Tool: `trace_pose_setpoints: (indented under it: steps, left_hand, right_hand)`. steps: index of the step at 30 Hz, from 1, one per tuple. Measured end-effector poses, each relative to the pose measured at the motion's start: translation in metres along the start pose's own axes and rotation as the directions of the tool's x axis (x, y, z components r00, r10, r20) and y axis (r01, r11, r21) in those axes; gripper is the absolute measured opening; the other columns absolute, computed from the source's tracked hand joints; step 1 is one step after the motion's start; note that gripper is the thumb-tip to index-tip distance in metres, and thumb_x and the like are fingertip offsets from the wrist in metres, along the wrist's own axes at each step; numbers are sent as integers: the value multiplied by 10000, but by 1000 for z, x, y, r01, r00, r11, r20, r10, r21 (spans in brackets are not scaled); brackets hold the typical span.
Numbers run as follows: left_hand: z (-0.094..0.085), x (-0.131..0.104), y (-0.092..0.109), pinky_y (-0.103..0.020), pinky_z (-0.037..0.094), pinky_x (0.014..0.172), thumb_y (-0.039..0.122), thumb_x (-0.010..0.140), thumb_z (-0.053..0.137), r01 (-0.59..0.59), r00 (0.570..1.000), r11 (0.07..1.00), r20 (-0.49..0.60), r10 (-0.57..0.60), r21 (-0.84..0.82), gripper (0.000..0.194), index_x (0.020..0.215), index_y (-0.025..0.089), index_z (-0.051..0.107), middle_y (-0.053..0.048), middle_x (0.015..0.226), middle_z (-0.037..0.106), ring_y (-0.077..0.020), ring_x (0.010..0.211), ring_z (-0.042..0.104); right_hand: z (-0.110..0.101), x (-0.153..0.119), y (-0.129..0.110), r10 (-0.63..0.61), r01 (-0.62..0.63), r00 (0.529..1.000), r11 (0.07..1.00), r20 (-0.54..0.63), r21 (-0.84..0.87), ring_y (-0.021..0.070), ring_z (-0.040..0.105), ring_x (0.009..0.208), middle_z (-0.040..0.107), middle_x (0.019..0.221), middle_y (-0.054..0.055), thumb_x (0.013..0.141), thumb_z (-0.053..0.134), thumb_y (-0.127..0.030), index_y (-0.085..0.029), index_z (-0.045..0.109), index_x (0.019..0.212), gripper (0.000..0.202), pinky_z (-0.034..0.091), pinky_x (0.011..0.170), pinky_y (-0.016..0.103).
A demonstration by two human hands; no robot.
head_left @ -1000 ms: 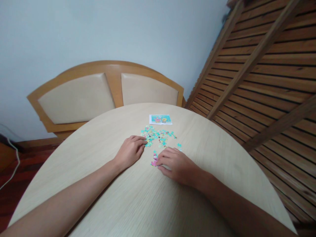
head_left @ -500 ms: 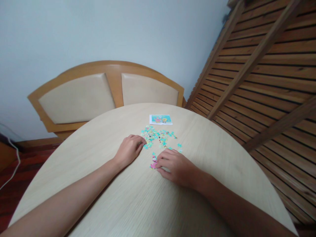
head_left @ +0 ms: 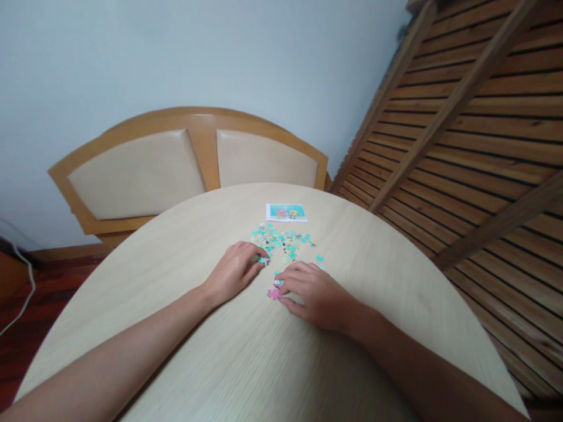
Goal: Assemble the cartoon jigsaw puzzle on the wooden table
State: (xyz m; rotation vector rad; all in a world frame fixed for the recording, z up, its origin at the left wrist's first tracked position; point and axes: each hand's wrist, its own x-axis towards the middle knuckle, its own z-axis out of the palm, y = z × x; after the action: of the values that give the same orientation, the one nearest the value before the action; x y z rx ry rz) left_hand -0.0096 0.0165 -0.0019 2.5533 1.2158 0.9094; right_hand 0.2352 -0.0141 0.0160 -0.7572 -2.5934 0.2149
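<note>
My left hand (head_left: 237,266) is at the near left edge of a loose pile of jigsaw pieces (head_left: 275,235), mostly turquoise. Its thumb and fingers pinch a small jigsaw piece (head_left: 264,260) with some pink on it. Just to the right, my right hand (head_left: 310,290) rests on the table with curled fingers. Thumb and fingertips hold the right edge of a small cluster of joined jigsaw pieces (head_left: 275,292), which shows a pink figure with white eyes. Part of that cluster is hidden under the fingers.
Behind the pile lies a reference picture card (head_left: 287,213) with a pink and a yellow cartoon figure. A few stray pieces (head_left: 319,258) lie right of the pile. Beyond the round table (head_left: 176,252) stand a padded bench back (head_left: 202,146) and, rightward, a slatted wooden panel (head_left: 440,129).
My left hand has shifted slightly right and nearer, and a pinkish piece now shows at its fingertips. The joined cluster has turned or shifted a little under my right hand.
</note>
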Motion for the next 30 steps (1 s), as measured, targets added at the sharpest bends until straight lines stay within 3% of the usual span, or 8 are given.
trace_pose_setpoints:
  steps: [7, 30]
  left_hand:
    - [-2, -1, 13, -400, 448, 962, 210, 920, 587, -124, 982, 991, 134, 130, -56, 165, 1075, 240, 637, -50, 1036, 695, -231, 1043, 614]
    - [-2, 3, 11, -356, 448, 941, 288, 1013, 539, -171, 962, 981, 200, 186, -92, 170, 1007, 239, 702, -45, 1034, 717, -195, 1007, 635]
  right_hand:
    - [-1, 1, 6, -19, 19, 1000, 999, -4, -42, 211, 611, 1008, 740, 985, 45, 907, 665, -195, -207, 711, 884, 52, 475, 892, 355]
    - [0, 2, 10, -38, 38, 999, 999, 2, -19, 201, 646, 955, 760, 956, 26, 910, 663, -188, -226, 750, 868, 103, 472, 853, 337]
